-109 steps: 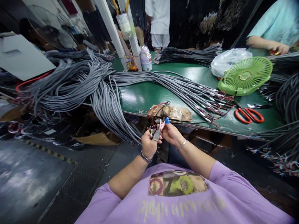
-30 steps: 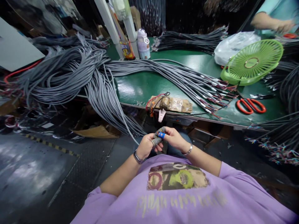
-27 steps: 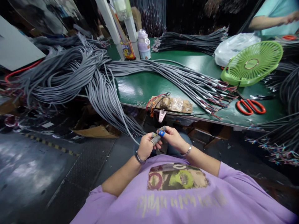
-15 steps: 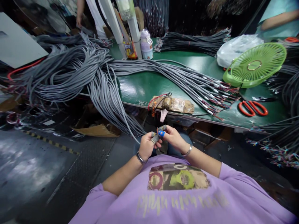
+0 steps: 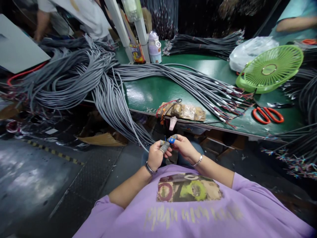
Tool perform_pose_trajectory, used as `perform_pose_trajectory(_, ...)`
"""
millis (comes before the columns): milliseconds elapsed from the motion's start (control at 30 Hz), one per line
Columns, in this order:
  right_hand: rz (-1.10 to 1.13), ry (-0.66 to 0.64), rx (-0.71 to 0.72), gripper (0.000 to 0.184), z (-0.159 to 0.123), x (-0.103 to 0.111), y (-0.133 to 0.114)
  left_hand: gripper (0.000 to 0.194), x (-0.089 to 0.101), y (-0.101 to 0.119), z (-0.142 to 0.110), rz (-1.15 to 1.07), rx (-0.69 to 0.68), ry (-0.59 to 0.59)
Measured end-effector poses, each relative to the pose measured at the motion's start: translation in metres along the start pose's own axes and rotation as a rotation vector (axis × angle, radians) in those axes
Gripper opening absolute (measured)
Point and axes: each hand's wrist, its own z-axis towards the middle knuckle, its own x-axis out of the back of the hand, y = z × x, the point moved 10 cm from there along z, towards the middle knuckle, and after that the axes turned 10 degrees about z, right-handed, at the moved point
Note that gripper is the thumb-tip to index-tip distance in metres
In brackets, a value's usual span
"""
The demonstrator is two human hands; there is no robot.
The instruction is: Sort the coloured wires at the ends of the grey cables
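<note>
My left hand (image 5: 158,152) is closed around the end of a grey cable (image 5: 139,140), which runs down to it from the large bundle of grey cables (image 5: 111,105). My right hand (image 5: 182,145) meets it fingertip to fingertip, its thumb and forefinger pinched on the thin wires at the cable's end. A short bit of blue wire (image 5: 165,138) sticks up between the hands. Grey wraps cover some fingertips on both hands, and a blue band sits on a right finger. The wires inside the pinch are mostly hidden.
On the green table (image 5: 146,94) lie stripped grey cables (image 5: 198,84), a taped wooden block (image 5: 188,111) and red-handled scissors (image 5: 267,115). A green fan (image 5: 269,69), plastic bag (image 5: 252,51) and purple bottle (image 5: 155,48) stand farther back. Co-workers are at the far left and right.
An orange wire showed between my fingers earlier; a blue one sticks up there now. My hands have barely shifted. The co-worker at the back left has leaned farther into view.
</note>
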Motion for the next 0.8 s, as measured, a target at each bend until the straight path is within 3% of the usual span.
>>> perform_pose_trajectory(200,-0.073,0.023,0.141,0.023,-0.001,0.000,-0.012,0.023,-0.010,0.000,0.000,0.049,0.016,-0.083)
perform_pose_trajectory(433,0.060,0.129,0.012,0.027,0.000,0.011,0.006,0.025,-0.002,-0.001,0.000,-0.018,-0.003,-0.013)
perform_pose_trajectory(633,0.231,0.086,-0.004,0.029,0.000,0.014,-0.002,0.025,0.009,0.001,-0.002,-0.093,0.014,0.068)
perform_pose_trajectory(800,0.098,0.009,-0.049,0.036,-0.005,0.006,0.001,0.028,0.007,0.003,-0.002,-0.094,0.007,0.060)
